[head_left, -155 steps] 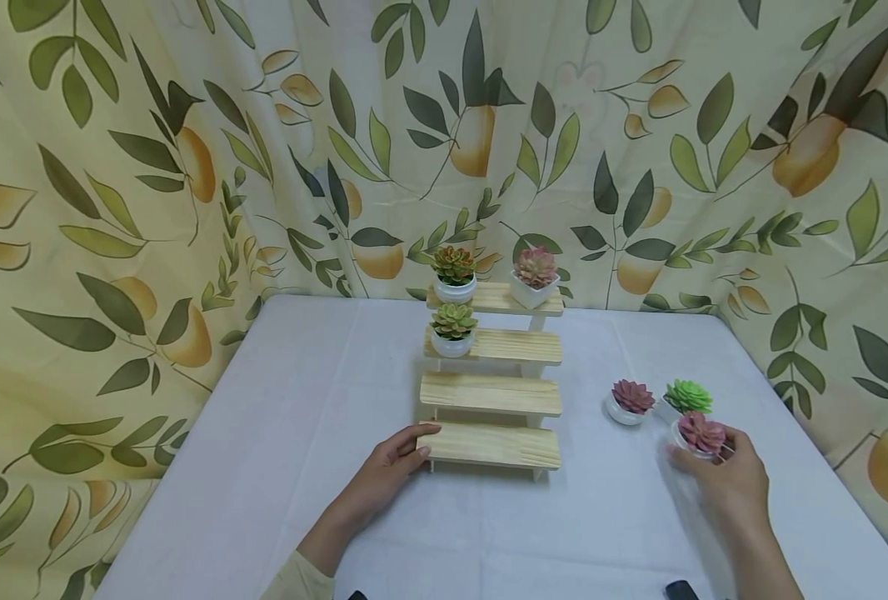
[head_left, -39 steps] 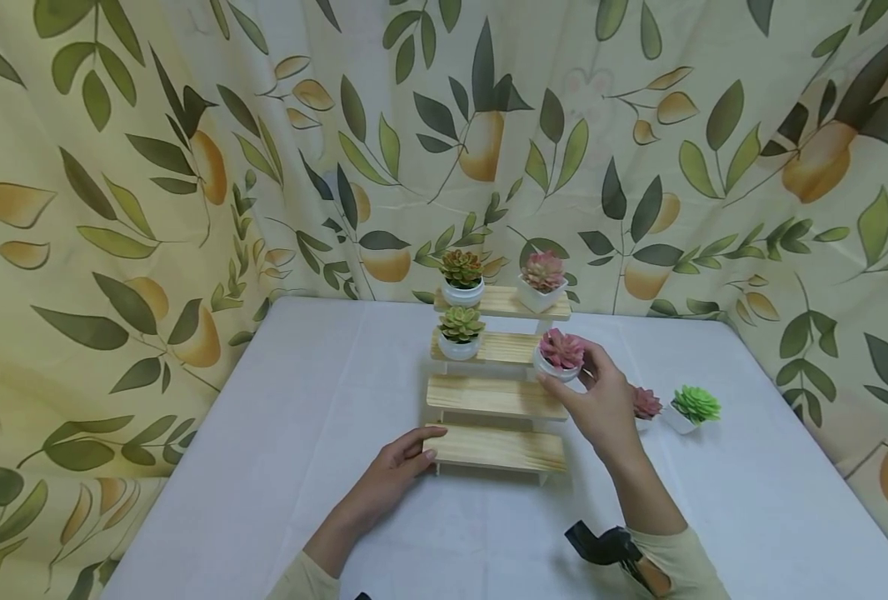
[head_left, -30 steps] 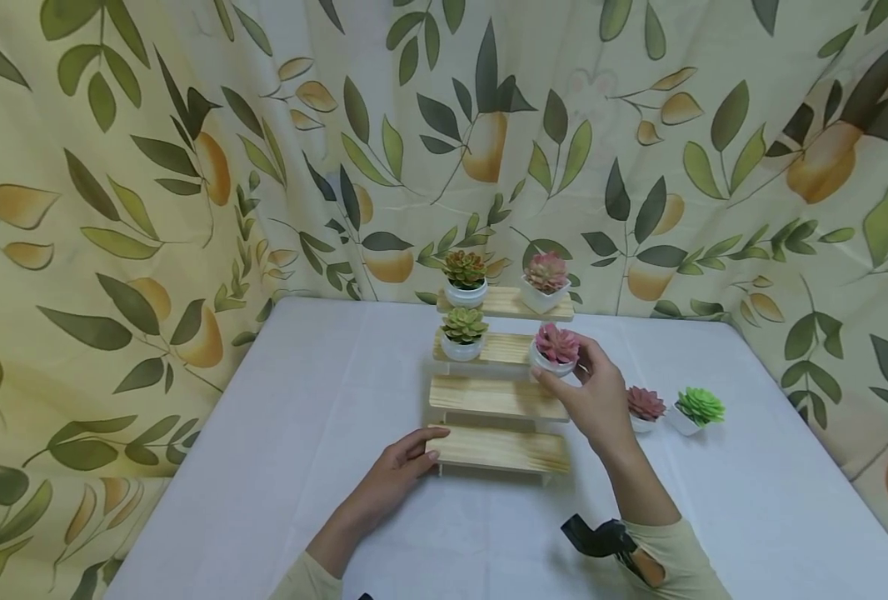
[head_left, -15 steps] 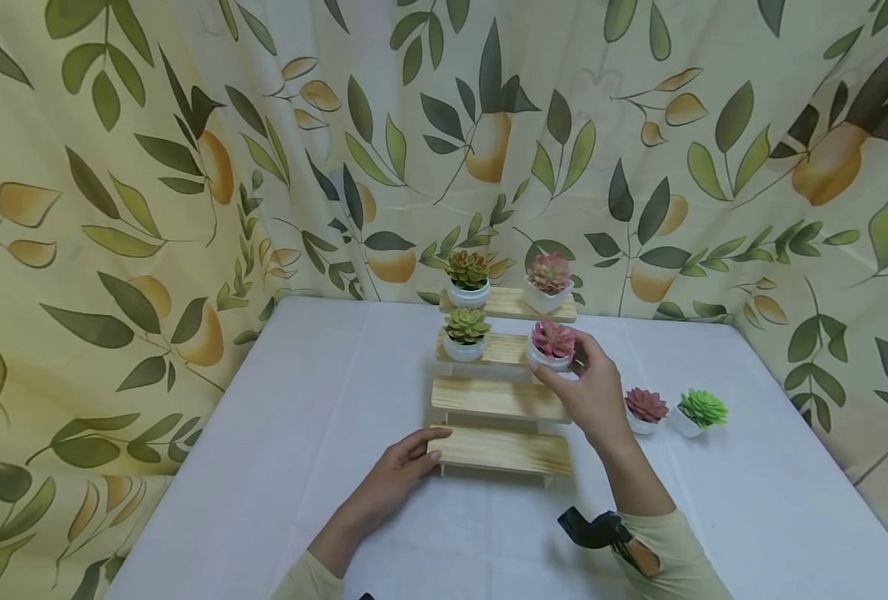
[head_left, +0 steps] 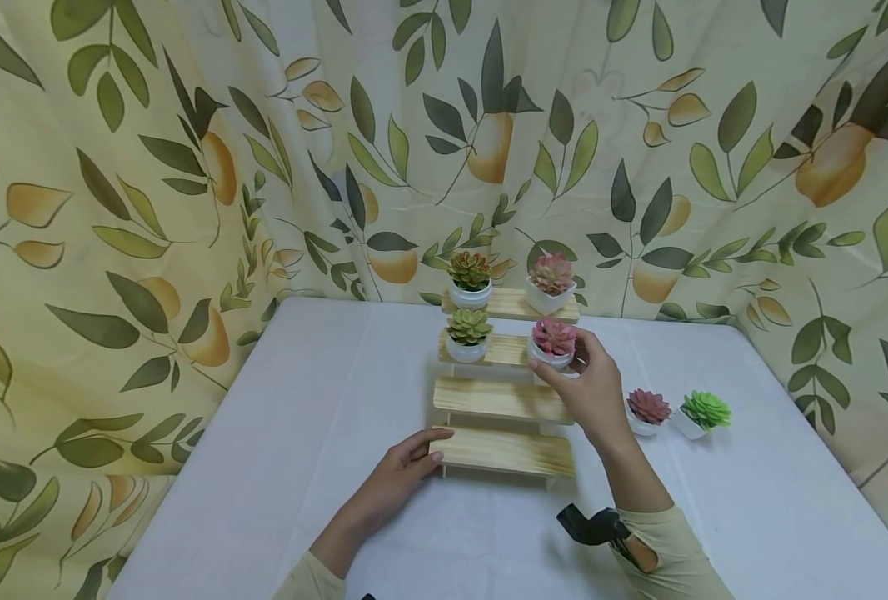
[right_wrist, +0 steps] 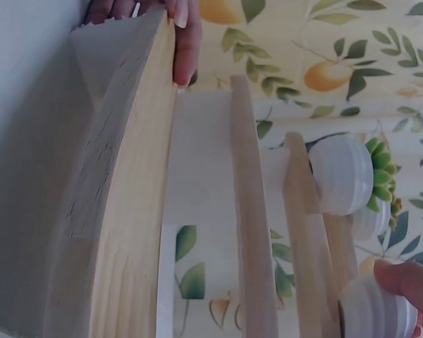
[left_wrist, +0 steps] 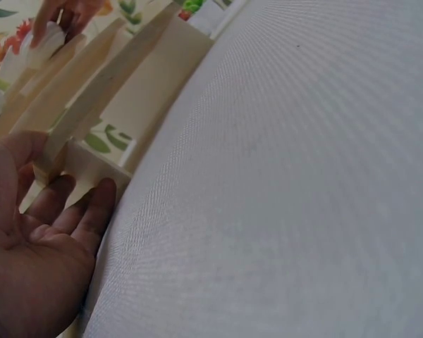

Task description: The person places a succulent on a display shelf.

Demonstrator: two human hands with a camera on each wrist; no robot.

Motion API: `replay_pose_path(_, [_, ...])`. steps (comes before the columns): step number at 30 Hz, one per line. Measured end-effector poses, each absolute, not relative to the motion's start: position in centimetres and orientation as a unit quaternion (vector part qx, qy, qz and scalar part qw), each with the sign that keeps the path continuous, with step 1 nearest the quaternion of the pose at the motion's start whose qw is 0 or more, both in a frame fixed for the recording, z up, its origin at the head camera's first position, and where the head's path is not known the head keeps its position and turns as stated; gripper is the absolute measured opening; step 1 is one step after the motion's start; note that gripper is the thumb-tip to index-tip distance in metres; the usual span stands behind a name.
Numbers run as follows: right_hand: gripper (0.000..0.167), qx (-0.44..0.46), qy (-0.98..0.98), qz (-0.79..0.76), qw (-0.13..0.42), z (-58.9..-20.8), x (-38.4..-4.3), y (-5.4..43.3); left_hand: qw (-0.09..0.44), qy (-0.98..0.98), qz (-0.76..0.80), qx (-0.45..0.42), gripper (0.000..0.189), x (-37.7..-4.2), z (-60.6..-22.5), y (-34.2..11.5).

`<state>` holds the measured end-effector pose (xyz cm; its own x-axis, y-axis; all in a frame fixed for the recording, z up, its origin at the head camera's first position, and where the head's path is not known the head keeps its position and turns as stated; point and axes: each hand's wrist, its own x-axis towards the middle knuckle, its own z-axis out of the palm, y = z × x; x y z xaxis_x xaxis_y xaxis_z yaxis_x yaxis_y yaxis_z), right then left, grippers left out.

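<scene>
A tiered wooden display stand rises in steps at mid-table. My left hand holds the left end of its lowest board, thumb on top and fingers under the edge in the left wrist view. My right hand pinches the white pot of a pink artificial succulent at the right end of the board second from the top. In the right wrist view that pot meets the board's edge, thumb against its side. A green succulent stands at the left of this same board.
The top board carries a red-green succulent and a pale pink one. On the white-covered table, right of the stand, are a dark red succulent and a bright green one. A leaf-print curtain hangs behind.
My right hand has carried the pink succulent from the table at right up to the stand, then slightly leftward onto the second board. My left hand keeps its hold on the lowest board.
</scene>
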<state>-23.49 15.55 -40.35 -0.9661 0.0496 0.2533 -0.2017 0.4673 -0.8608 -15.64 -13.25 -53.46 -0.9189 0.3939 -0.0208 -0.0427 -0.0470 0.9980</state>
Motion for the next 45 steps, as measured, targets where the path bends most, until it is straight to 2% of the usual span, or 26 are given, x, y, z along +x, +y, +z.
replay_pose_path(12, [0.073,0.057,-0.846,0.509,0.148,-40.62,-23.74,15.51,0.153,0.67,0.713,0.136,0.04,-15.71,-53.45,-13.17])
replay_pose_path(45, [0.078,0.044,-0.86,0.491,0.131,-40.68,-23.84,15.23,0.15,0.674,0.711,0.132,0.04,-15.67,-53.35,-13.22])
